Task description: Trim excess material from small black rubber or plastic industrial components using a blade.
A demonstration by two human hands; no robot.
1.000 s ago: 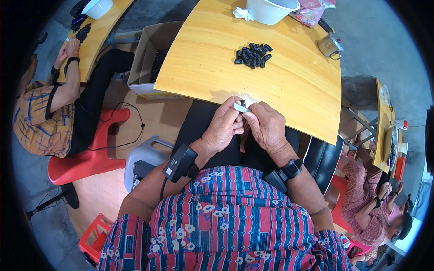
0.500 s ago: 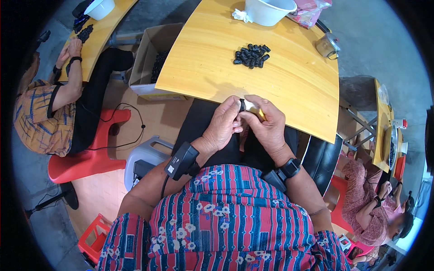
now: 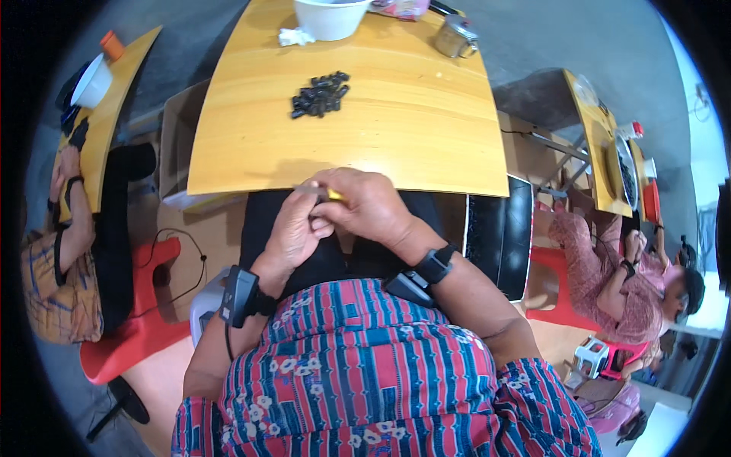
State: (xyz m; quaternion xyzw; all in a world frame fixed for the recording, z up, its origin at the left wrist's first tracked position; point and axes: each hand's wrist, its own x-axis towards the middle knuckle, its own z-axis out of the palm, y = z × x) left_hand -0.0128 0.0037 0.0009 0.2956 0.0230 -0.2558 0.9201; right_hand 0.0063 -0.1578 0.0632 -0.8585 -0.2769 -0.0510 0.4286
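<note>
Just off the table's near edge, my two hands are closed together. My left hand (image 3: 286,234) pinches a small black part between thumb and fingers; the fingers now hide most of it. In my right hand (image 3: 370,204) is a small yellow-handled tool (image 3: 335,195), of which only a short yellow length shows. Its working end lies against the left fingertips, and I cannot make out its kind. A loose pile of small black cylindrical parts (image 3: 320,95) lies on the wooden table (image 3: 403,129) beyond my hands.
On the table's far side stand a white tub (image 3: 331,21), a crumpled white wad (image 3: 295,36), a pink bag (image 3: 400,8) and a lidded metal cup (image 3: 455,38). A cardboard box (image 3: 180,141) is at the table's left. Other people sit at tables on both sides.
The view has swung, so the table and hands sit further left. My right hand has turned over toward the left one, its back now covering more of the black part and the tool.
</note>
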